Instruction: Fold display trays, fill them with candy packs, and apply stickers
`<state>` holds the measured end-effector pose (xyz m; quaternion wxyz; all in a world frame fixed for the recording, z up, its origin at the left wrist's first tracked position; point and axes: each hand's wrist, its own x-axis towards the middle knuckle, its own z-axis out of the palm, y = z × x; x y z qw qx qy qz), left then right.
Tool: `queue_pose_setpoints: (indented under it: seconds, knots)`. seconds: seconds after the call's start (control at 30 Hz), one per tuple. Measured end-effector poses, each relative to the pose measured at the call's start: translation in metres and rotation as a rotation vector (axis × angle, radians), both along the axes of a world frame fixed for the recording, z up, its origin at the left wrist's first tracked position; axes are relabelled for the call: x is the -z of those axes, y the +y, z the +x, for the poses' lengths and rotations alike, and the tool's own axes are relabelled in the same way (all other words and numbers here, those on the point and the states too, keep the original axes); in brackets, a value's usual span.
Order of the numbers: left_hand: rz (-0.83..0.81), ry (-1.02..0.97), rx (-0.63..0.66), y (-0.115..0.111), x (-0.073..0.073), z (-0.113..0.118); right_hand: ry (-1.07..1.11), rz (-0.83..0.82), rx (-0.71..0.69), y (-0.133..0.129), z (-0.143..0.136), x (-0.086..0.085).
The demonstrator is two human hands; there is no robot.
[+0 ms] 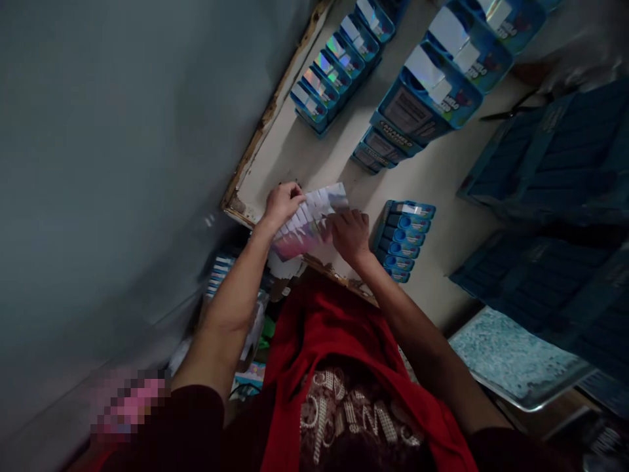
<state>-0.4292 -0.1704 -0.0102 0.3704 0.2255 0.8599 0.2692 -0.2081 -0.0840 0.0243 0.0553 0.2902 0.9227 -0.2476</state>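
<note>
Near the corner of the white table, a flat sheet with white strips and a pink and green print (pixel 312 219) lies between my hands. My left hand (pixel 285 203) is at its upper left edge, fingers curled and pressed on the sheet. At its right side, my right hand (pixel 350 233) has bent fingers closed on the edge. Just right of my right hand stands a row of small blue boxes (pixel 405 239). The finer details of the sheet and the fingertips are blurred.
Blue boxes (pixel 337 65) line the table's far side. A taller stack of blue boxes (pixel 417 105) stands nearer the middle. Wrapped blue packs (pixel 550 151) are at the right, above a metal tray of pale blue pieces (pixel 515 357). The worn table edge (pixel 275 105) runs beside a wall.
</note>
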Motion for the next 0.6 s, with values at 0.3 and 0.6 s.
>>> queue_pose_setpoints:
  seconds: [0.3, 0.6]
  knots:
    - [0.361, -0.456, -0.241, 0.002, -0.04, 0.086, 0.233, -0.466, 0.656, 0.0, 0.077, -0.083]
    - [0.235, -0.783, -0.32, 0.04, -0.058, 0.185, 0.279, -0.503, 0.928, 0.036, 0.127, -0.072]
